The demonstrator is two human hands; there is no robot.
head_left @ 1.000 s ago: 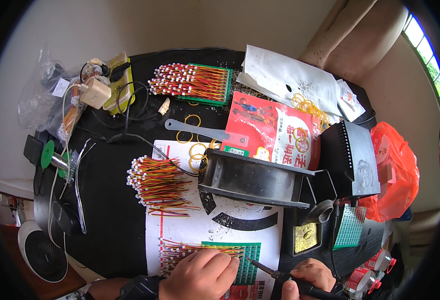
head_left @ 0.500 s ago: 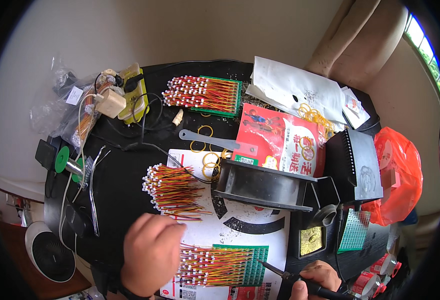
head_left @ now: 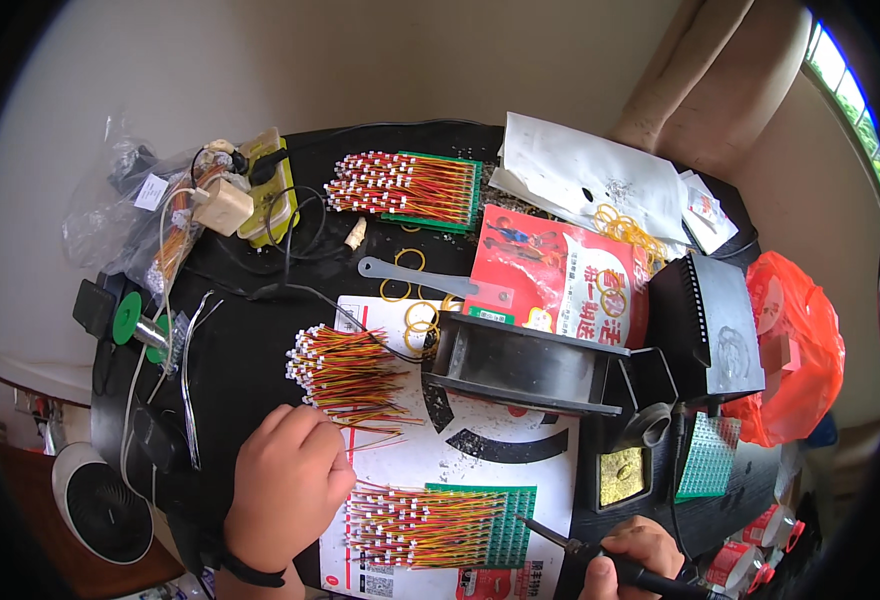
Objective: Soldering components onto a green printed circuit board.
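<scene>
While right hand (head_left: 644, 546) grips soldering iron (head_left: 582, 550), tray (head_left: 650, 475) holds yellow pad (head_left: 621, 476).

Daylight glares through the window (head_left: 849, 100) at right, the wall (head_left: 410, 60) looks dimmer, and fisheye distortion bends the black-cornered edges.
</scene>
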